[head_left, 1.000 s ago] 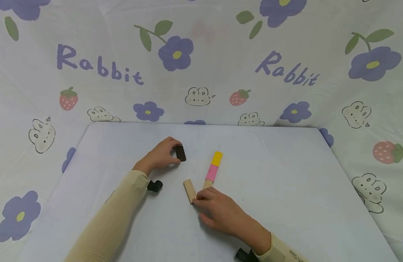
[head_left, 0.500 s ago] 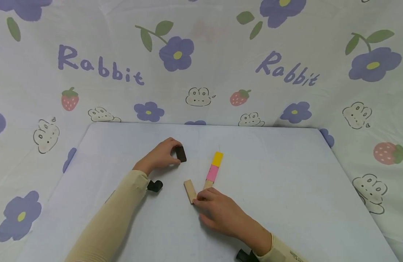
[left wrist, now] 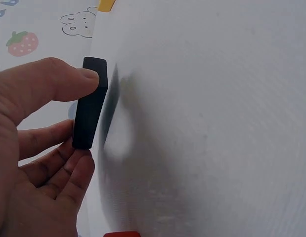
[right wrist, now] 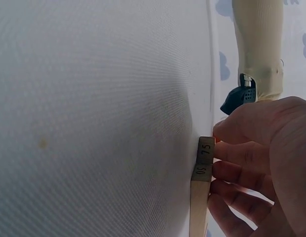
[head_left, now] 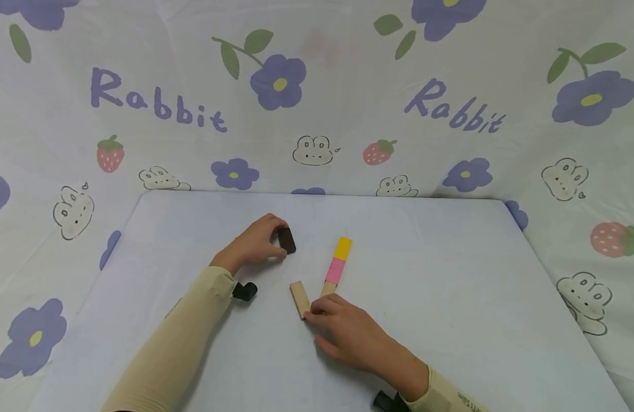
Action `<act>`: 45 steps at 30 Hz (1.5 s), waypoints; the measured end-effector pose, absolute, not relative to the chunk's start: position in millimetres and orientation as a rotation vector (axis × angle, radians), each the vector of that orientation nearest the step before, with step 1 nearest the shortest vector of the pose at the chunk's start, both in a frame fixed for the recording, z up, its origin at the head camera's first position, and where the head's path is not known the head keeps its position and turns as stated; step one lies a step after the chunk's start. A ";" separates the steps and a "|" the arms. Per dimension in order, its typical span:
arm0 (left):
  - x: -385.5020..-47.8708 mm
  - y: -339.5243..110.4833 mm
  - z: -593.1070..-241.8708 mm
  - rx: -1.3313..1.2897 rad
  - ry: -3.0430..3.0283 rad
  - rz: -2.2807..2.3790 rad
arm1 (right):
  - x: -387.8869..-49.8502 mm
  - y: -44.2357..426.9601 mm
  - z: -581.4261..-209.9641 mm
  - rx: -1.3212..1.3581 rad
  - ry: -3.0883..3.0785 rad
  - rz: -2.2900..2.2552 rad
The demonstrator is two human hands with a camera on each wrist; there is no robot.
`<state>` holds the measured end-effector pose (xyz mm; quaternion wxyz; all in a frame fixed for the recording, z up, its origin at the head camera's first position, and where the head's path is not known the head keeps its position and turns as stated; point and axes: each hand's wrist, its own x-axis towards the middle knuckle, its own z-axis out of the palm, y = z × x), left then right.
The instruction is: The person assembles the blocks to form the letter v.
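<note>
My left hand [head_left: 252,243] pinches a black rectangular block [head_left: 288,240] on edge between thumb and fingers. The left wrist view shows the block [left wrist: 90,106] with its shadow beside it. My right hand [head_left: 350,332] holds the near ends of two wooden blocks with its fingertips. One wooden block [head_left: 299,299] slants left and the other [head_left: 328,288] slants right, like a V. Numbers on their ends read 75 and 50 in the right wrist view. Beyond the right wooden block, a pink block [head_left: 335,271] and a yellow block [head_left: 343,249] continue its line.
Everything lies on a white table [head_left: 451,297], with a patterned cloth [head_left: 348,103] hanging behind and at the sides. Black wrist devices [head_left: 245,292] stick out below both sleeves. A small red item [left wrist: 121,234] shows at the left wrist view's bottom edge.
</note>
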<state>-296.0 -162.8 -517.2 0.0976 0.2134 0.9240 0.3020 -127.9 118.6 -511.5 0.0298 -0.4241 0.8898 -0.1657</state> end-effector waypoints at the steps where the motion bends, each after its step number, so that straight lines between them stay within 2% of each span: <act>1: -295.5 -162.5 -516.1 0.631 2.733 0.895 | -127.8 118.5 -511.5 -1.312 2.746 -0.512; 19: -288.3 -162.1 -501.2 0.719 2.716 0.927 | -129.1 118.7 -512.5 -1.316 2.771 -0.523; 45: -266.4 -168.7 -492.8 0.701 2.726 0.955 | -128.3 115.6 -514.2 -1.302 2.773 -0.538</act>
